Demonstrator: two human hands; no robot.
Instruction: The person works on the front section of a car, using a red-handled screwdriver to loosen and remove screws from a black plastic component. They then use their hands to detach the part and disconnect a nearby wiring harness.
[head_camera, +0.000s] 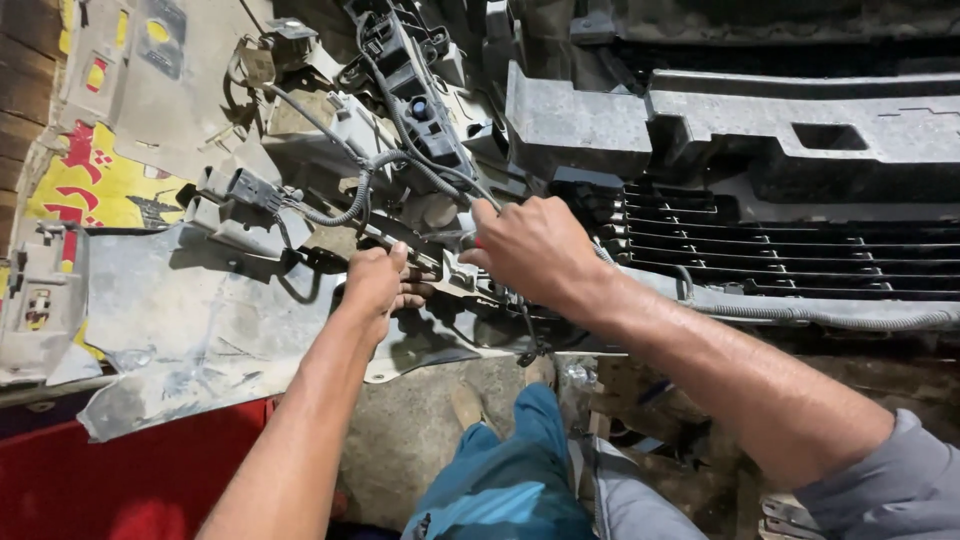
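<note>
Nearest to you, below both forearms, your knee in blue trousers (515, 470) rests over the dusty concrete floor (410, 430); a red sheet (130, 480) lies to the lower left of your left arm.

Your left hand (378, 285) is curled, fingers closed, against the edge of the grey plastic bumper panel (200, 310) where it meets the metal bracket (425, 262) between your two hands. Whether the fingers fully enclose anything cannot be told from this view.

Your right hand (535, 250) is closed in a pinch on the wiring harness (395, 170), thumb and forefinger gripping it just right of the bracket. The two hands sit near each other but apart.

The harness runs up and away from your right hand as corrugated sleeved cable to a black connector (250, 188) beyond your left hand. Expect it to be light, flexible and springy. The clips and connector are probably brittle, so grip the connector body or the sleeve close to a clip, never bare wire.

The panel looks thin, dusty and floppy; support it near the edge.

Beyond your right hand lie the black grille slats (800, 250) and the grey crash beam (750, 120).
</note>
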